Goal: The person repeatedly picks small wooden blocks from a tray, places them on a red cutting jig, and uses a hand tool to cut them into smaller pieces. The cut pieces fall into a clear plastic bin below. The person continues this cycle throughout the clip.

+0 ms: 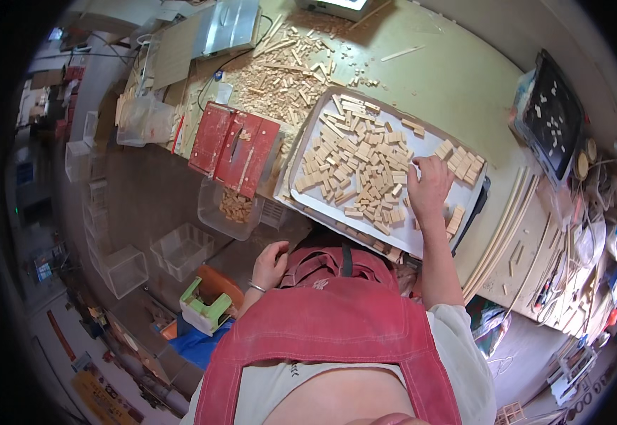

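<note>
My right hand point(427, 180) is over the right part of a paper-lined tray point(298, 170), its fingers bent down among small wooden blocks point(365, 163); whatever is under the fingertips is hidden. A neater group of blocks point(466, 164) lies just beyond it in the tray's upper right, and a few more point(455, 219) lie by my wrist. My left hand point(271, 262) hangs below the tray's near-left edge beside my red apron, loosely curved with fingers apart and nothing visible in it.
A red wooden jig point(234, 149) sits left of the tray over a plastic bin of offcuts point(220, 216). Scraps point(280, 78) cover the table behind. Long strips point(506, 227) and a dark screen-like panel point(556, 117) are at right. Crates point(181, 251) and a green stool point(206, 304) stand at lower left.
</note>
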The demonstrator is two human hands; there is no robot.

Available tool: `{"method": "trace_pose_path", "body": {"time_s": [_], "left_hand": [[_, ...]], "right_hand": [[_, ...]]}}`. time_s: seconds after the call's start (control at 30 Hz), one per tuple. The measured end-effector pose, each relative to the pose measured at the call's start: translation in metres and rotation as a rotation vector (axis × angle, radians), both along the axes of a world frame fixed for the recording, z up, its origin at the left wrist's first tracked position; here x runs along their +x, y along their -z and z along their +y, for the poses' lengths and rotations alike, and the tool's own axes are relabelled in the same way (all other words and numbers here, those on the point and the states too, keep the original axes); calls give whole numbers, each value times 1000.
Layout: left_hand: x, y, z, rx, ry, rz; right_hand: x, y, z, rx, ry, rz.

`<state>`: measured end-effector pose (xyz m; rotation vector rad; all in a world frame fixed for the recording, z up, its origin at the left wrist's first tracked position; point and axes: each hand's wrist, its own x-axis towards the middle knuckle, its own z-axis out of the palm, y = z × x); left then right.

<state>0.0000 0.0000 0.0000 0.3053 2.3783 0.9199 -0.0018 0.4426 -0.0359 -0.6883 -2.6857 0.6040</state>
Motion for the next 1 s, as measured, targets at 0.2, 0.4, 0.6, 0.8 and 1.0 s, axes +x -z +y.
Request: {"method": "trace_pose_path", "body": {"time_s": [0.2,0.4,0.6,0.8,1.0], "left_hand": [[3,2,-9,2,-117,-42],[14,3,-14,16,-159,-58],[20,6,-21,15,-185,-56],[23,10,-20,26,-239,-63],[17,2,-20,20,-229,-49]], "right_hand": [[-58,0,-5,-7,-79,60],[-97,1,-17,-22,-157,37],[-98,24,-23,-20,-186,-60],[-134,32,-40,-135,-189,-44],[-203,62,-66,-46,-174,41]]}}
